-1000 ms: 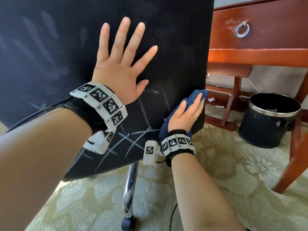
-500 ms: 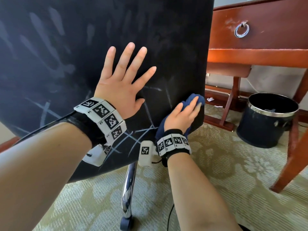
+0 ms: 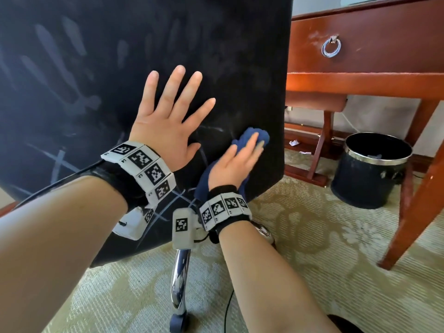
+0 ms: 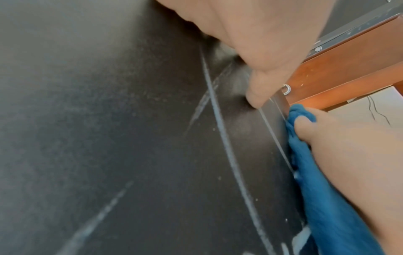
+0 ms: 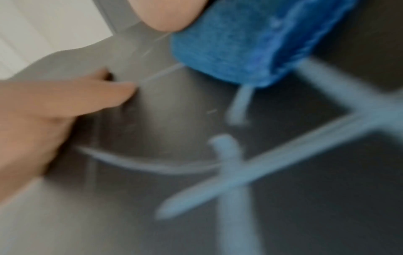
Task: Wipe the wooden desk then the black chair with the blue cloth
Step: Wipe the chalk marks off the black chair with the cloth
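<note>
Your black chair [image 3: 228,56] has a flat, matte back panel streaked with pale chalky lines and smudged handprints. The blue cloth [image 3: 252,138], a soft, nubby bunch of fabric, lies pressed against that panel near its right edge under your right hand [image 3: 236,164], whose straight fingers push it flat. Your left hand [image 3: 165,121] rests just beside it, spread wide and released, palm on the panel. Behind stands the reddish wooden desk [image 3: 365,80] with a metal ring pull [image 3: 331,48], a round dark bin [image 3: 370,171] and patterned beige carpet [image 3: 300,236].
</note>
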The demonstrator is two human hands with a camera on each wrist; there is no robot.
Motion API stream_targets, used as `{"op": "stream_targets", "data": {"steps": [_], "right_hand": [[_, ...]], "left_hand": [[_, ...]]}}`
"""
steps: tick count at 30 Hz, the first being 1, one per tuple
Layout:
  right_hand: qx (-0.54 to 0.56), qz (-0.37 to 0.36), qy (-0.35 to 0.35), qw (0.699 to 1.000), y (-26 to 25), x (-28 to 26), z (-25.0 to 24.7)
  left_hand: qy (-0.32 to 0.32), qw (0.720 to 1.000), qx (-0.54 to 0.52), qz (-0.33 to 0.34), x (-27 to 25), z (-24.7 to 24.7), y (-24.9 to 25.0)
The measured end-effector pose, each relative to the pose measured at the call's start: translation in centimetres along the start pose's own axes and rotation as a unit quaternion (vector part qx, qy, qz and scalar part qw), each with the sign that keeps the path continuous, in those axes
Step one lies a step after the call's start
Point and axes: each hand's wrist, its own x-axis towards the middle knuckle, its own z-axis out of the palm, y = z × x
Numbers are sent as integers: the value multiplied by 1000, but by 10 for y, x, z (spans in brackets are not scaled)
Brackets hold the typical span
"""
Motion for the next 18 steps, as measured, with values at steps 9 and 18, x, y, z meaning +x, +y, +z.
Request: {"op": "stream_targets", "data": {"steps": [9, 18], "right_hand": [[-22, 73, 5, 997, 50, -16, -19], [-5, -55, -39, 998, -19, -3, 2]], "left_hand": [[2, 1000, 21, 14, -8, 3, -7], [11, 1000, 6, 19, -5, 4, -8]]}}
